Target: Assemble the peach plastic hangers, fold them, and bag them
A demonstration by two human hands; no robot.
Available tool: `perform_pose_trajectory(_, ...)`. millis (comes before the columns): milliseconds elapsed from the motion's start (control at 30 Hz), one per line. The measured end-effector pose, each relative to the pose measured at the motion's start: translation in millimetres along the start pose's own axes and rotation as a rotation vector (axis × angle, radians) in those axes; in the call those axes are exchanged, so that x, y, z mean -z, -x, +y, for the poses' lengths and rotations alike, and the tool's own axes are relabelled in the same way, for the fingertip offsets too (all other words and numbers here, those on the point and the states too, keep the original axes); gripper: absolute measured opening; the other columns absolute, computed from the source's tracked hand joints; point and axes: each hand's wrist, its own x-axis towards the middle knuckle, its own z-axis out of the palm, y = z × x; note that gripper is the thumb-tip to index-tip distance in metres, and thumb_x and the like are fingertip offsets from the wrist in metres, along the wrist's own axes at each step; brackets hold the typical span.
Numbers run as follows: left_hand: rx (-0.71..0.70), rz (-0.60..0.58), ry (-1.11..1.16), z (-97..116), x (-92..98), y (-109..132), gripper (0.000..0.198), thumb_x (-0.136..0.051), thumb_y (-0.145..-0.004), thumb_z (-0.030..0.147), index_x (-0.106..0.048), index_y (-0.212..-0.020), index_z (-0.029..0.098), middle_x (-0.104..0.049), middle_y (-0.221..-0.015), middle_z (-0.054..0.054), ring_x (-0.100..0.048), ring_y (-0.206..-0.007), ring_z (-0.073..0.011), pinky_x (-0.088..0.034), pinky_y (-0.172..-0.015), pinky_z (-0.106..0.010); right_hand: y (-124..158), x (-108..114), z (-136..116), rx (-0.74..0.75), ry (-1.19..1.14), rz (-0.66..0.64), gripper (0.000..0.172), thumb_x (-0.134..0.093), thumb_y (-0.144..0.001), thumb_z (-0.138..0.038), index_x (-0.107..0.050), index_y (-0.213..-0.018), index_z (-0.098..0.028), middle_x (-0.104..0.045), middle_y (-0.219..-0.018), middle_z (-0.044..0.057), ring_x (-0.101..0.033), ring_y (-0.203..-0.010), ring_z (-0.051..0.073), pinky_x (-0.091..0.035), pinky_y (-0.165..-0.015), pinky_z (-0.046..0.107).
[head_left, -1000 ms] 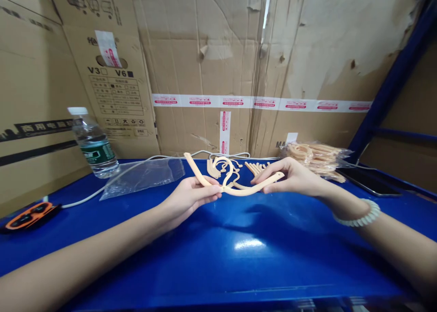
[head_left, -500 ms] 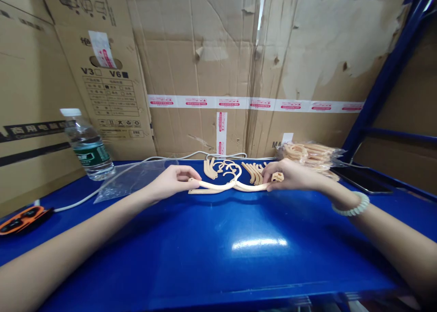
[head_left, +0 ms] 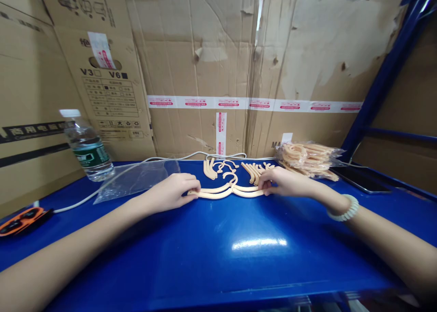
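Note:
A beige clothes hanger (head_left: 214, 195) with curved arms and a small hook lies low over the blue table, spread sideways between my hands. My left hand (head_left: 177, 189) pinches the tip of its left arm between thumb and fingers. At the opposite tip, my right hand (head_left: 278, 182) has its fingers closed on the right arm. The two arms on each side run close together and meet at the middle below the hook. Just behind lie loose curved beige pieces (head_left: 209, 170) and more of them (head_left: 251, 173) near my right fingers.
A water bottle (head_left: 88, 146) and a clear plastic bag (head_left: 136, 181) are at left, with an orange-and-black object (head_left: 22, 221). Bagged beige pieces (head_left: 307, 157) and a dark phone (head_left: 363, 182) lie at right. A white cable (head_left: 153, 158) runs along the cardboard (head_left: 191, 134).
The hanger has come slightly lower and nearer the table front. Its large raised hook loop no longer stands up as before, and the arms on each side now lie in even pairs.

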Motion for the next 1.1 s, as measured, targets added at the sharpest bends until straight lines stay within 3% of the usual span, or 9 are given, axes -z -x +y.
perform_pose_trajectory(200,-0.024,0.0,-0.132,-1.1,-0.4,1.2,0.021,-0.042,-0.09,0.019,-0.062,-0.084,0.017,-0.063,-0.082,-0.006,-0.059,-0.073,-0.0179,-0.042,-0.066,-0.028,-1.2,-3.5,-2.6,-0.032,-0.016,0.052,0.013,-0.068,-0.075,-0.017,-0.065,-0.088,-0.014,-0.068,-0.077,0.004,-0.063,-0.07,0.017,-0.047,-0.063,0.026)
perform_pose_trajectory(400,-0.047,-0.001,-0.252,0.5,1.7,2.8,0.019,-0.043,-0.089,0.02,-0.059,-0.078,0.018,-0.062,-0.08,-0.004,-0.058,-0.07,-0.0176,-0.039,-0.062,-0.028,3.6,7.8,0.0,-0.061,0.047,0.046,0.018,-0.065,-0.075,-0.015,-0.068,-0.093,-0.016,-0.068,-0.077,0.003,-0.062,-0.069,0.017,-0.044,-0.062,0.026)
perform_pose_trajectory(533,-0.002,0.012,-0.196,3.7,3.2,2.4,0.015,-0.047,-0.089,0.024,-0.061,-0.088,0.019,-0.064,-0.092,-0.004,-0.06,-0.081,-0.0187,-0.042,-0.069,-0.028,6.9,14.0,1.5,-0.108,0.075,0.008,0.024,-0.067,-0.078,-0.026,-0.07,-0.1,-0.016,-0.065,-0.072,0.002,-0.059,-0.062,0.016,-0.04,-0.055,0.025)
perform_pose_trajectory(700,0.023,-0.03,-0.104,2.5,-0.6,2.5,0.027,-0.047,-0.094,0.032,-0.06,-0.114,0.019,-0.063,-0.116,-0.009,-0.06,-0.102,-0.0227,-0.046,-0.085,-0.031,5.2,9.1,3.5,-0.115,0.11,0.011,0.028,-0.066,-0.081,-0.039,-0.07,-0.099,-0.018,-0.062,-0.07,0.002,-0.055,-0.059,0.015,-0.037,-0.054,0.025)
perform_pose_trajectory(1100,0.04,0.016,0.018,-0.9,-9.5,1.3,0.027,-0.044,-0.097,0.029,-0.066,-0.11,0.021,-0.067,-0.107,-0.007,-0.063,-0.096,-0.0197,-0.049,-0.086,-0.032,2.8,4.1,1.5,-0.156,0.124,0.014,0.019,-0.066,-0.081,-0.035,-0.07,-0.088,-0.018,-0.063,-0.068,0.001,-0.055,-0.058,0.014,-0.035,-0.053,0.025)
